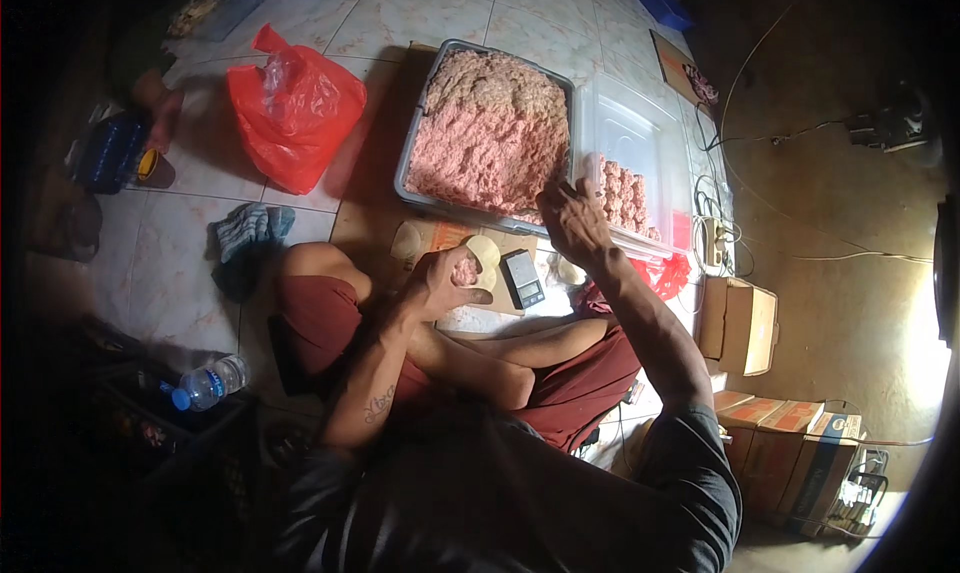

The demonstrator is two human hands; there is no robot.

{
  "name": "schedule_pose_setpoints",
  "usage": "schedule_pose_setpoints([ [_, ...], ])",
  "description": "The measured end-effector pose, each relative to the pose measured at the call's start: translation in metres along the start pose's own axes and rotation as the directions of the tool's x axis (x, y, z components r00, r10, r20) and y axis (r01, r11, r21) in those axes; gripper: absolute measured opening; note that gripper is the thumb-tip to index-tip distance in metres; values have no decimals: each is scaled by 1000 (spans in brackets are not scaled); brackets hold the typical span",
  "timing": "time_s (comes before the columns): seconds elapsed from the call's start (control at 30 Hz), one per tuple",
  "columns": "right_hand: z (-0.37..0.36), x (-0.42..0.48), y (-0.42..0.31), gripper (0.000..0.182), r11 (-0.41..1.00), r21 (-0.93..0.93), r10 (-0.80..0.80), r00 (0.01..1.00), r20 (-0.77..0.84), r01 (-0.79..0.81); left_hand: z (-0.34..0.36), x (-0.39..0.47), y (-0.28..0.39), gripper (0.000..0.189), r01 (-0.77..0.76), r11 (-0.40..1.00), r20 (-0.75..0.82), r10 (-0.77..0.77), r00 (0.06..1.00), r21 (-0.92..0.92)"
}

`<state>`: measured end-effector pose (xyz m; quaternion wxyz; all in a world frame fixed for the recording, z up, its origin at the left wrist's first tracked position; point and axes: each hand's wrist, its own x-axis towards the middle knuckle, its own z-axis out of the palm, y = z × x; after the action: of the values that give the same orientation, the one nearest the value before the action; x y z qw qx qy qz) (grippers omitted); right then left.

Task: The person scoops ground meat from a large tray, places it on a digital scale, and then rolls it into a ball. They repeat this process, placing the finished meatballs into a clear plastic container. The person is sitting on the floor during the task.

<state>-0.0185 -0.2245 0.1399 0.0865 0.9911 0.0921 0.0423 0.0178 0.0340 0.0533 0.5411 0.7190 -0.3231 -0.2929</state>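
Note:
My left hand (pixel 439 284) holds a round, pale dough wrapper (pixel 486 261) with a lump of pink minced filling (pixel 465 271) on it. My right hand (pixel 577 216) reaches to the near right corner of a grey plastic tub (pixel 405 190). Its fingers are curled, and whether a tool is in them is hidden. Pink minced meat mixture (pixel 487 137) heaps up in the tub, greyer towards the far side. Right of the tub stands a transparent plastic container (pixel 637 122) with rows of shaped meat pieces (pixel 622 194). A small digital scale (pixel 523 279) lies between my hands.
Cardboard (pixel 375 224) lies under the tub. At the left are a red plastic bag (pixel 300 115), a folded cloth (pixel 251 231) and a water bottle (pixel 210 384). Another person's foot (pixel 161 119) shows at far left. Cables, a power strip (pixel 716 243) and cardboard boxes (pixel 780 445) line the right wall.

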Motion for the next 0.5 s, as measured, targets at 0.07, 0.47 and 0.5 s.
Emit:
schedule_pose_setpoints([
  [0.07, -8, 0, 4, 16, 995, 102, 10, 999, -43, -5, -1, 2, -11, 65, -28, 998, 67, 32, 997, -49],
  [0.47, -63, -44, -70, 9, 584, 746, 404, 912, 76, -321, 2, 4, 4, 51, -164, 985, -248, 146, 958, -53],
  [0.5, -58, -50, -79, 8, 562, 764, 390, 916, 95, -318, 7, 6, 2, 48, -239, 971, -319, 221, 921, -17],
])
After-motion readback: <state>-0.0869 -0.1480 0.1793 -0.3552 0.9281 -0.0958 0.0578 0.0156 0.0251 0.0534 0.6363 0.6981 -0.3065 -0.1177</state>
